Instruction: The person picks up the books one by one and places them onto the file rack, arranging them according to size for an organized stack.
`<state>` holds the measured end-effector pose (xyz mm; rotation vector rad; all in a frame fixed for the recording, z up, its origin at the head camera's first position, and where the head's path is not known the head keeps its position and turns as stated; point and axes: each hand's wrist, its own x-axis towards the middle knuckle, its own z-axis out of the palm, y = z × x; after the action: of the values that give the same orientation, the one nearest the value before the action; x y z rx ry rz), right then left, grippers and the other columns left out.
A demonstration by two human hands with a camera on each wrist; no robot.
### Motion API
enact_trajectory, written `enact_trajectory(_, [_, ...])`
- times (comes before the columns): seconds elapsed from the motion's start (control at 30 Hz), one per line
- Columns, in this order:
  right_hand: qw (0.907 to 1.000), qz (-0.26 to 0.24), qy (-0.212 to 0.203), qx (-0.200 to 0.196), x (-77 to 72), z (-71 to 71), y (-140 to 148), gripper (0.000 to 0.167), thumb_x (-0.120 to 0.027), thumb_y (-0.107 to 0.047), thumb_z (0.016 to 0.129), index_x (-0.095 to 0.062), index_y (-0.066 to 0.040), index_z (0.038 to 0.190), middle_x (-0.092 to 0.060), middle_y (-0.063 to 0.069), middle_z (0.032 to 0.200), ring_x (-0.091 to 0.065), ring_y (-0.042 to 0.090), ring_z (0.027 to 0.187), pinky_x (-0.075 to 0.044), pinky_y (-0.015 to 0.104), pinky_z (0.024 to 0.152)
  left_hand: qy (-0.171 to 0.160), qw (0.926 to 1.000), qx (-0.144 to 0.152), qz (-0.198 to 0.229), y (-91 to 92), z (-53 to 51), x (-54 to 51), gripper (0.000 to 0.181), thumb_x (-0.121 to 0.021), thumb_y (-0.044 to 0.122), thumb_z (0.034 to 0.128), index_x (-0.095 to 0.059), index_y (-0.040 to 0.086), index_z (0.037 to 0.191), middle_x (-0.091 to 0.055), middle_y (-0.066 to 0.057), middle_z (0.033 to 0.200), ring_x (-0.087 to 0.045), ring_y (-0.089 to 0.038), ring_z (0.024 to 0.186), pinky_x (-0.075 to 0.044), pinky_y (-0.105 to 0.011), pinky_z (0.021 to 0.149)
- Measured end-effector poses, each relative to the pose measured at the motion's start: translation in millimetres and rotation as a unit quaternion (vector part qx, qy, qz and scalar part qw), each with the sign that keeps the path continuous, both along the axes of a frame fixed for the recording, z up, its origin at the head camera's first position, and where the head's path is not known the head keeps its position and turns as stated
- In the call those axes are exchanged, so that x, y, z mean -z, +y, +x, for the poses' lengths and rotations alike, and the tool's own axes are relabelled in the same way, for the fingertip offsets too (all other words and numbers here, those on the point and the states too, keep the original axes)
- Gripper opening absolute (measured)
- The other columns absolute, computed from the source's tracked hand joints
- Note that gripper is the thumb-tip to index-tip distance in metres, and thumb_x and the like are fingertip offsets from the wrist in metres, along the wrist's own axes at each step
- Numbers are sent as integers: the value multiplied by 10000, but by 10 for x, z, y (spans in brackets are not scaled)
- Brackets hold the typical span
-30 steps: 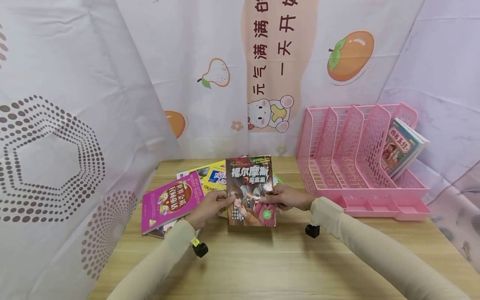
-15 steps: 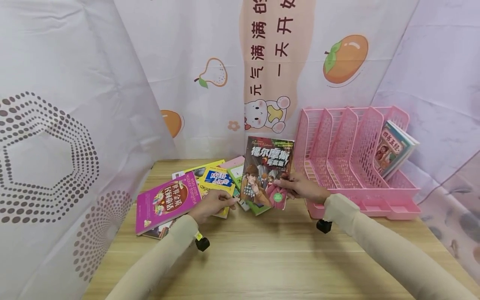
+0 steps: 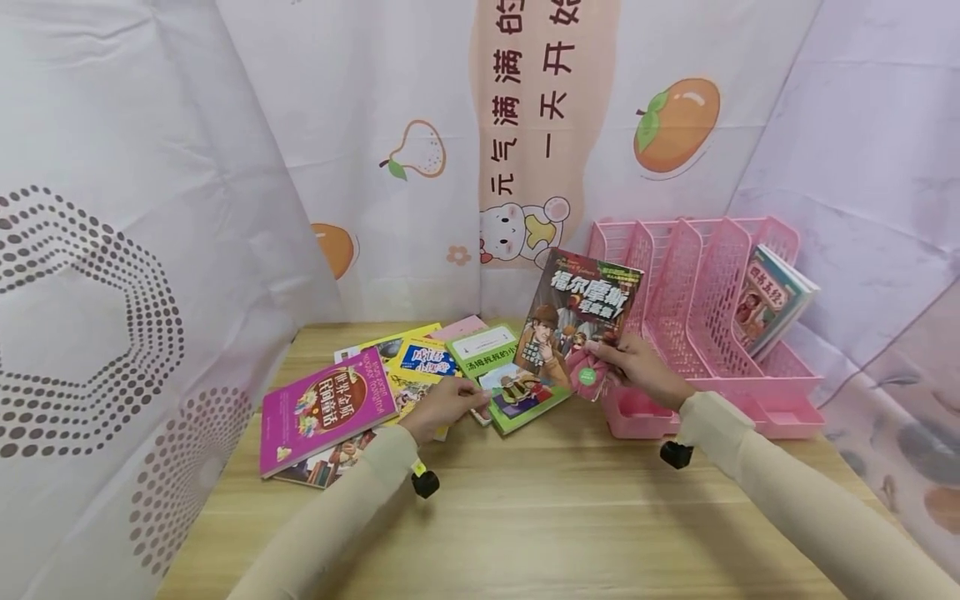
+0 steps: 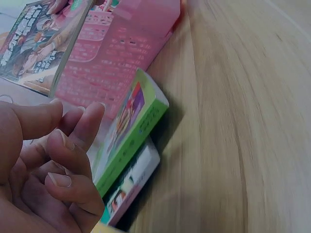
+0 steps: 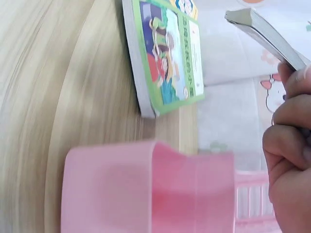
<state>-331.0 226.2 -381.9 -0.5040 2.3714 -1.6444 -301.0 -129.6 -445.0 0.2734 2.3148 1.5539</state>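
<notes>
Here, right of centre in the head view, the right hand (image 3: 648, 371) pinches a dark-covered book (image 3: 573, 308) near a pink rack (image 3: 735, 389); near mid-frame, the left hand (image 3: 442, 408), loosely curled around nothing, is beside a green book (image 3: 517, 387) on the counter (image 3: 525, 525).

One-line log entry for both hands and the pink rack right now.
right hand: holds dark-covered book, raised; left hand: empty, near green book; pink rack: tilted book at right end
</notes>
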Motion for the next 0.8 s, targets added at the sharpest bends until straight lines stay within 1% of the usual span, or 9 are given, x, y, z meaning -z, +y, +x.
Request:
enact_trajectory(0.1, [9999, -6, 9, 129, 16, -8, 92, 495, -559, -447, 1062, -701, 16, 959, -523, -18, 633, -388, 84, 524, -332, 274, 475, 53, 10000, 68, 15, 91, -2, -2, 316, -622, 329, 1049, -752, 41, 1051, -754, -40, 897, -446, -116, 611, -363, -244, 537])
enact_trajectory(0.2, [9997, -57, 106, 235, -8, -9, 187, 497, -543, -437, 1071, -695, 25, 967, -510, -16, 632, -392, 87, 526, -328, 307, 463, -69, 9997, 142, 207, 185, -7, -5, 333, -605, 306, 1060, -736, 1, 1079, -753, -65, 892, -439, -120, 570, -362, -244, 521])
enact_trajectory(0.27, [9987, -41, 287, 408, -47, -6, 261, 511, -547, -425, 1072, -663, 46, 911, -478, -24, 604, -378, 84, 509, -322, 314, 449, -134, 9992, 217, 292, 253, -22, 2, 344, -590, 306, 1068, -728, -8, 1082, -751, -71, 892, -442, -125, 568, -373, -246, 534])
enact_trajectory(0.37, [9967, 169, 514, 598, -111, -5, 369, 517, -544, -441, 1070, -675, 35, 915, -439, -32, 586, -362, 86, 494, -322, 319, 435, -185, 9987, 341, 315, 347, -52, 20, 334, -555, 296, 1085, -727, 10, 1070, -747, -61, 895, -461, -145, 599, -394, -252, 561])
enact_trajectory(0.47, [9946, 423, 604, 727, -158, -6, 460, 548, -538, -482, 1061, -702, 22, 924, -436, -33, 585, -370, 93, 495, -340, 314, 440, -152, 9989, 362, 258, 434, -76, 30, 316, -549, 283, 1088, -726, 28, 1028, -750, -61, 899, -495, -162, 651, -410, -250, 568])
enact_trajectory(0.53, [9928, 556, 584, 880, -175, 5, 516, 587, -539, -516, 1050, -709, 21, 885, -436, -28, 571, -377, 104, 486, -350, 320, 439, -132, 9991, 344, 218, 494, -87, 27, 309, -556, 289, 1085, -725, 41, 1017, -756, -65, 902, -520, -154, 672, -422, -242, 565])
enact_trajectory(0.63, [9908, 606, 572, 1063, -188, 31, 607, 631, -538, -534, 1044, -646, 36, 796, -424, -18, 553, -376, 127, 474, -360, 349, 448, -113, 9989, 422, 179, 595, -107, 41, 328, -561, 298, 1083, -722, 17, 1031, -764, -90, 912, -504, -132, 622, -399, -229, 528])
enact_trajectory(0.7, [9891, 668, 628, 1150, -192, 47, 667, 634, -532, -539, 1044, -605, 18, 752, -411, -15, 546, -363, 139, 469, -361, 366, 456, -90, 9986, 514, 106, 661, -118, 59, 346, -557, 304, 1084, -723, 3, 1051, -765, -104, 911, -484, -113, 573, -383, -221, 496])
enact_trajectory(0.8, [9865, 765, 776, 1225, -192, 49, 744, 623, -522, -536, 1050, -541, -25, 694, -379, -25, 542, -343, 139, 471, -356, 380, 465, -126, 9978, 637, 120, 753, -124, 86, 366, -556, 296, 1084, -721, -30, 1064, -760, -142, 920, -453, -105, 523, -351, -226, 465])
